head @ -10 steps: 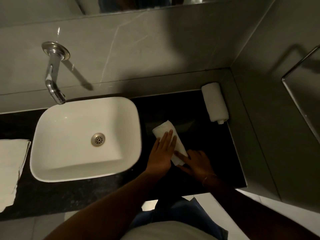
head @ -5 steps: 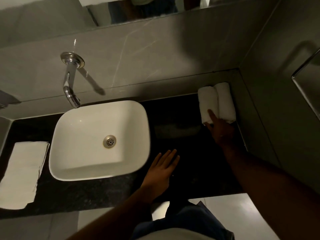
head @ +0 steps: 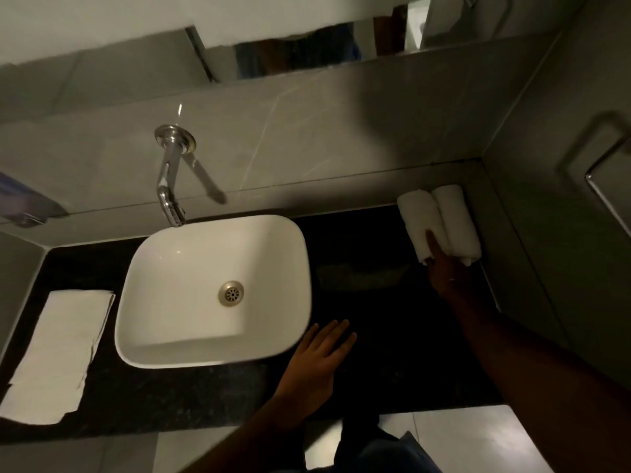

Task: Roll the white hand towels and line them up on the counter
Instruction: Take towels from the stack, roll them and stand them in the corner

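Two rolled white towels lie side by side in the counter's back right corner, the left roll touching the right roll. My right hand reaches to their near ends, and one finger lies on top of the left roll. The rest of that hand is in shadow, so its grip is unclear. My left hand rests flat on the black counter beside the sink, fingers apart and holding nothing. A stack of flat white towels lies on the counter's left end.
A white basin sits on the counter's middle, with a chrome wall tap over it. Grey walls close the back and right sides. A metal rail is on the right wall. The counter's front edge runs just below my left wrist.
The roll that lay under both hands a second ago now sits beside the first roll in the back corner, with my right hand on it. My left hand stayed on the counter.
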